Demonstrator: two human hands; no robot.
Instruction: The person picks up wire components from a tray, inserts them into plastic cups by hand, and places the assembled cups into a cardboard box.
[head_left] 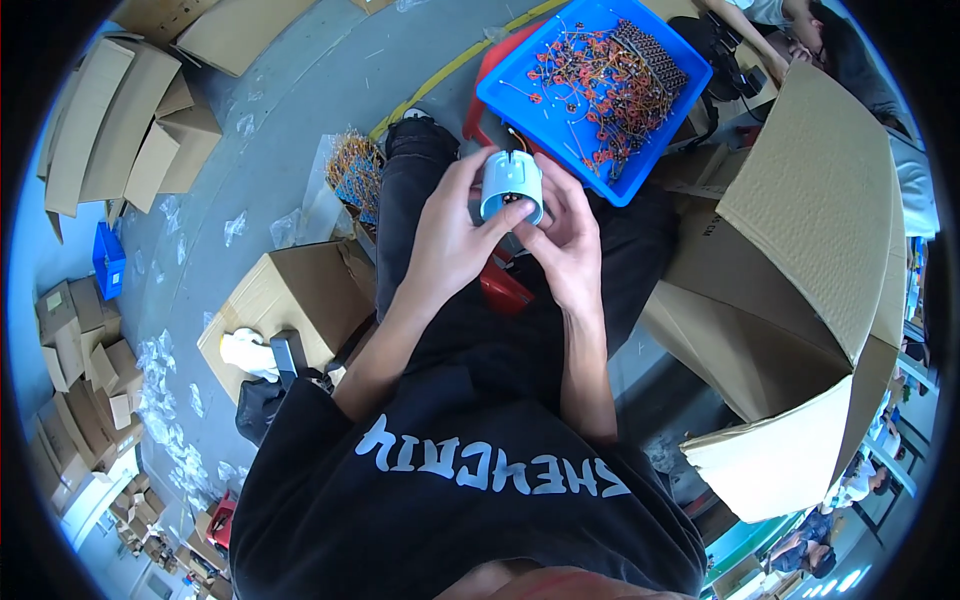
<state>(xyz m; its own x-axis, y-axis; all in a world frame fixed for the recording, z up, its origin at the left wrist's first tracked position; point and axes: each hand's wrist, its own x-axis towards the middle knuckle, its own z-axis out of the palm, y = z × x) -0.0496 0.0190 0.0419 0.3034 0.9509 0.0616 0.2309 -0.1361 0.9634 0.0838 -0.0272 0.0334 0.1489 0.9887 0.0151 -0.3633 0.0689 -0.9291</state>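
Between both hands is a light-blue cylindrical plastic housing [511, 172], its open end tilted toward me. A dark part shows inside that opening, and thin wires stick up past the far rim. My left hand [461, 222] is closed round the housing's left side, its thumb at the open end. From the right my right hand [571, 232] grips the same housing, with the thumb near the lower rim. Just beyond the hands a blue tray [513, 88] holds many small wired parts [600, 85] in orange, red and dark colours.
A large open cardboard box [770, 260] stands close on my right. To the left are a bundle of wired parts [355, 175] and a carton [310, 290] bearing a white glove [248, 353]. Plastic scraps lie on the floor; another person [765, 30] sits at the upper right.
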